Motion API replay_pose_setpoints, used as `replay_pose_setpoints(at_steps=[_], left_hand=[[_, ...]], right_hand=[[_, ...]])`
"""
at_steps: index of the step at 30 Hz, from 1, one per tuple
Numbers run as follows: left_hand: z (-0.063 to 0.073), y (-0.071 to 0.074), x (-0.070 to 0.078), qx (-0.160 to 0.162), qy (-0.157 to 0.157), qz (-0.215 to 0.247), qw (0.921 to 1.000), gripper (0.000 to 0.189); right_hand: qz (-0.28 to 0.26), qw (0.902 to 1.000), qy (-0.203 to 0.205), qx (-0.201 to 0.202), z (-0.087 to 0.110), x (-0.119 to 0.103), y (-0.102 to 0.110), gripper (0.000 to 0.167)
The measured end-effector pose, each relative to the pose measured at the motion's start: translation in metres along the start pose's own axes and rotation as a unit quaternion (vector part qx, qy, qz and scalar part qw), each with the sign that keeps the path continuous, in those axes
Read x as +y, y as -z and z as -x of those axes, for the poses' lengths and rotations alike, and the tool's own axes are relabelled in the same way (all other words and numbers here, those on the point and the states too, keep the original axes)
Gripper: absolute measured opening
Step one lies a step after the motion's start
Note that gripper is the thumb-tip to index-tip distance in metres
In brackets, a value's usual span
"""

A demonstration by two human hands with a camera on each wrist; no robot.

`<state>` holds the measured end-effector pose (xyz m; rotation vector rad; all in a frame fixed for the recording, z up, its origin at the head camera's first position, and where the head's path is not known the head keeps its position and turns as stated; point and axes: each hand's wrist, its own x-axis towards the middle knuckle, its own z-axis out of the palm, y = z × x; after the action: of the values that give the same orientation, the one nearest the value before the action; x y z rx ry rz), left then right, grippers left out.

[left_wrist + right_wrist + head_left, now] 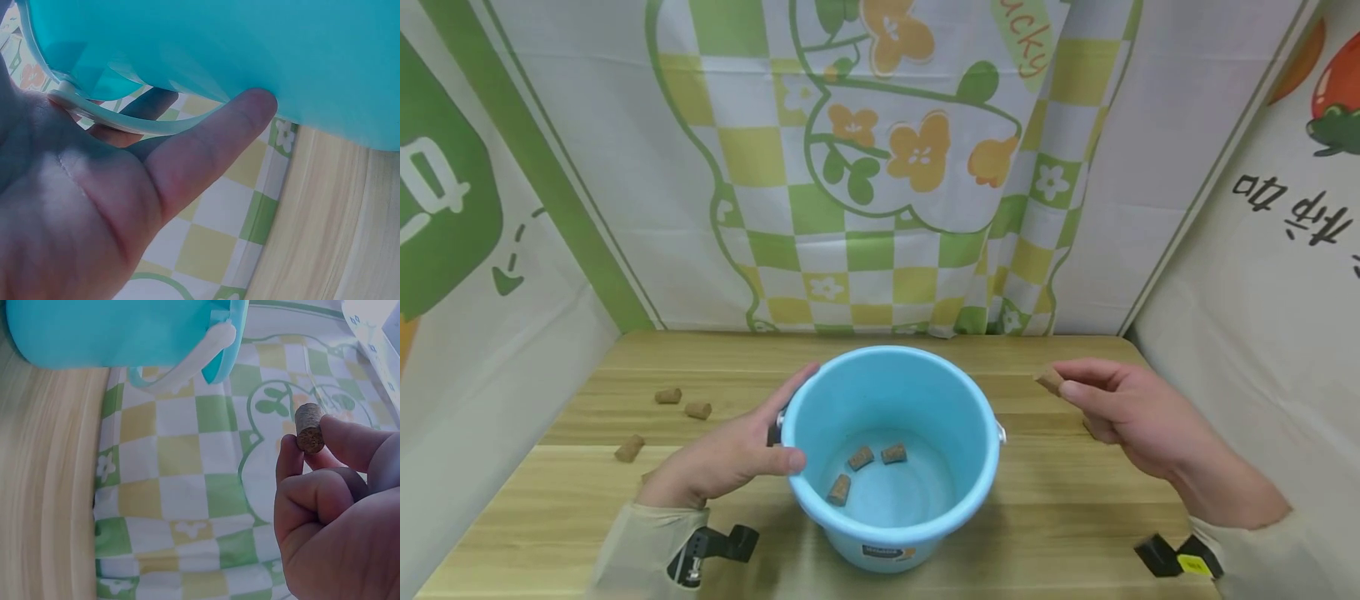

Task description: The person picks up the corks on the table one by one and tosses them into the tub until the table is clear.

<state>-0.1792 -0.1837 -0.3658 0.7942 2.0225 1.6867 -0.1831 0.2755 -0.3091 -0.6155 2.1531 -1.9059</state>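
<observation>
A light-blue bucket (886,533) stands on the wooden table, with three cork stoppers lying on its floor, one a cork (839,490) near the left wall. My left hand (737,450) grips the bucket's left side, its thumb at the rim and its fingers spread along the outside, by the handle (134,124). To the right of the bucket, my right hand (1138,417) pinches a cork stopper (309,428) between thumb and fingertips, above the tabletop and apart from the bucket.
On the table's left part lie several more corks, among them a cork (667,396) at the back and a cork (629,448) nearer my left forearm. A patterned curtain (880,275) hangs behind the wooden table (1060,533), with printed cloth at both sides.
</observation>
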Motion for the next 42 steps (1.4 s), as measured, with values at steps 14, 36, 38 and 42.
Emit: replay_pose_setpoints(at_steps=[14, 36, 38, 42], left_hand=[[-0.003, 0.002, -0.001, -0.008, -0.012, 0.007, 0.9999, 0.101], [-0.001, 0.001, -0.001, -0.005, 0.001, 0.009, 0.9999, 0.103], [-0.001, 0.001, -0.001, -0.004, 0.002, 0.007, 1.0000, 0.103], [0.000, 0.001, -0.001, -0.004, 0.003, 0.003, 1.0000, 0.103]], right_hand=[[0.129, 0.9897, -0.050, 0.035, -0.016, -0.023, -0.031, 0.039], [0.229, 0.9717, -0.042, 0.044, -0.032, -0.035, -0.062, 0.035], [0.221, 0.9734, -0.044, 0.039, -0.034, -0.035, -0.064, 0.034], [0.213, 0.9757, -0.044, 0.026, -0.035, -0.033, -0.066, 0.032]])
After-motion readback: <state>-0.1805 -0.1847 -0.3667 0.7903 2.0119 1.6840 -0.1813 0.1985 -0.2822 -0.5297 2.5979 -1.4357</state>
